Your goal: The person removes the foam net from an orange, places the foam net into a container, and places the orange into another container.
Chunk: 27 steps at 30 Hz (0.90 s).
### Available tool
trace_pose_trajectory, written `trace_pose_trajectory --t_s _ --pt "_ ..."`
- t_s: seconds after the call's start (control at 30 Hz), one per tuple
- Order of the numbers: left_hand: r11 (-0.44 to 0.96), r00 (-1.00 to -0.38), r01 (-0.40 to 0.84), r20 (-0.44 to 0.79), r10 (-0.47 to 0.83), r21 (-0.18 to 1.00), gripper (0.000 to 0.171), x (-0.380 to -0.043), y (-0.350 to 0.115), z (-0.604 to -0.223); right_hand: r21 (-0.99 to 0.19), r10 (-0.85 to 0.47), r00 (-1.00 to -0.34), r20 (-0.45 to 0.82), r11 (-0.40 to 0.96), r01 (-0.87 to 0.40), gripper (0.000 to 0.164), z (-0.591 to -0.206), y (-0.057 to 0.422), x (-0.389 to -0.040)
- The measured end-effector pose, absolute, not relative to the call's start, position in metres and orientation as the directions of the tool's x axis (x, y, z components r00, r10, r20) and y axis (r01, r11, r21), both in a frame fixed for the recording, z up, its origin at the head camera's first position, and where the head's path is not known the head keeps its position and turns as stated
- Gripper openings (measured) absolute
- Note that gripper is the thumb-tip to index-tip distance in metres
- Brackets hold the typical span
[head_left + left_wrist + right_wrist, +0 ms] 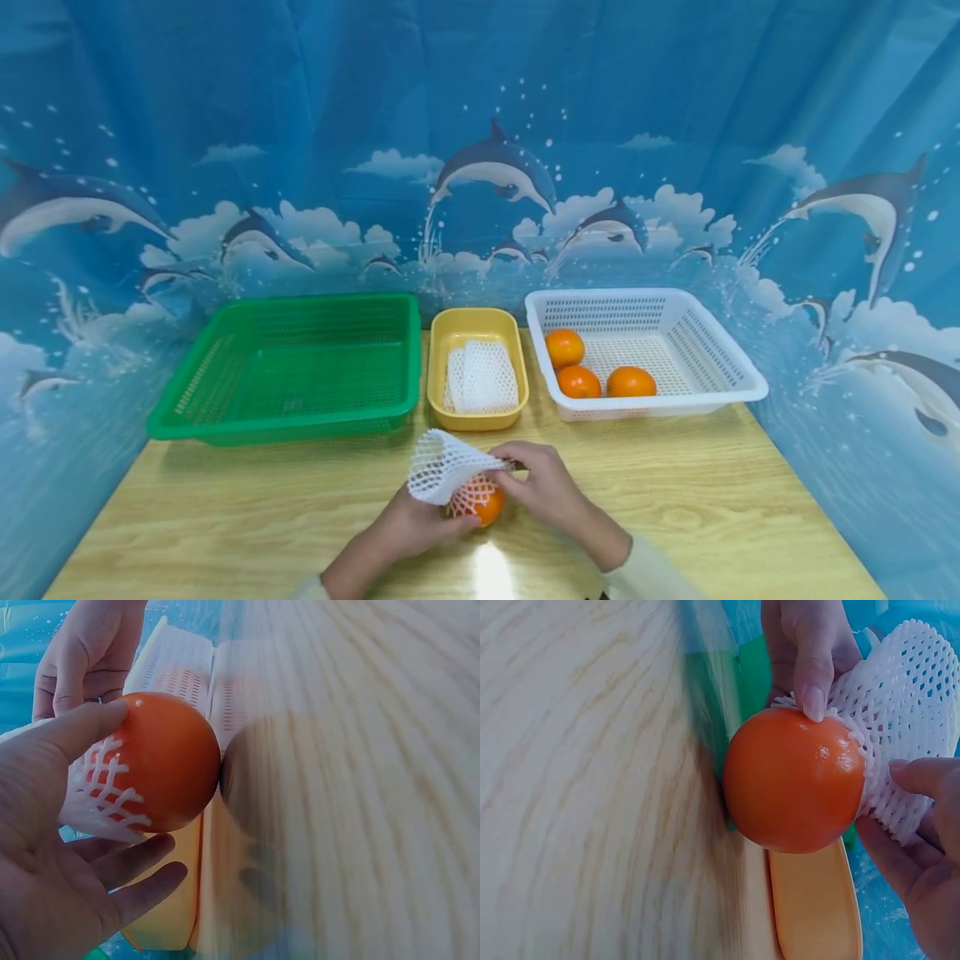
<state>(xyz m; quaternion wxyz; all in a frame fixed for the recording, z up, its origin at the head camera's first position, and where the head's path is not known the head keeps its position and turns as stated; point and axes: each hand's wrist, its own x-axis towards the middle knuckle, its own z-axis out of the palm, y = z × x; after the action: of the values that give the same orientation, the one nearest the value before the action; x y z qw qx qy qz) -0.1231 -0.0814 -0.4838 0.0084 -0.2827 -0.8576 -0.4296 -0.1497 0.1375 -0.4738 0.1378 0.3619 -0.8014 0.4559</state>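
Observation:
An orange [491,506] rests on the wooden table with a white foam fruit net [438,468] drawn over part of it. The net's wide end flares up and left, off the fruit. My left hand [414,523] holds the orange from the left, its thumb pressed on the skin in the right wrist view, where the net's edge [859,746] reaches the fruit. On the other side, my right hand [546,483] pinches the net between thumb and fingers. Much of the orange's bare side [180,765] shows in the left wrist view.
Behind the hands stands a yellow tray [437,417] with several folded foam nets [487,379]. A green basket [285,429] is at the left. At the right, a white basket [720,396] holds three oranges [632,382]. A dolphin-print curtain [337,108] hangs behind.

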Motion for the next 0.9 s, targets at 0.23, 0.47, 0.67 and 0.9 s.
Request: trace_pose_trajectory --t_s 0.23,0.47,0.67,0.9 --pt "0.454 -0.851 0.454 0.222 0.476 0.767 0.063 -0.125 -0.078 -0.484 -0.661 -0.434 -0.731 0.527 0.331 -0.673 0.01 -0.472 0.138 -0.149" --pt "0.446 -0.849 0.465 0.243 0.468 0.765 0.065 -0.126 -0.076 -0.484 -0.67 -0.347 -0.745 0.57 0.329 -0.666 0.014 -0.474 0.138 -0.149" --pt "0.522 -0.859 0.466 0.225 0.459 0.714 0.066 -0.128 -0.075 -0.487 -0.738 -0.303 -0.797 0.523 0.307 -0.601 0.013 -0.471 0.135 -0.149" --pt "0.388 -0.852 0.464 0.282 0.441 0.796 0.068 -0.126 -0.068 -0.49 -0.78 -0.31 -0.828 0.468 0.296 -0.552 0.012 -0.469 0.132 -0.148"
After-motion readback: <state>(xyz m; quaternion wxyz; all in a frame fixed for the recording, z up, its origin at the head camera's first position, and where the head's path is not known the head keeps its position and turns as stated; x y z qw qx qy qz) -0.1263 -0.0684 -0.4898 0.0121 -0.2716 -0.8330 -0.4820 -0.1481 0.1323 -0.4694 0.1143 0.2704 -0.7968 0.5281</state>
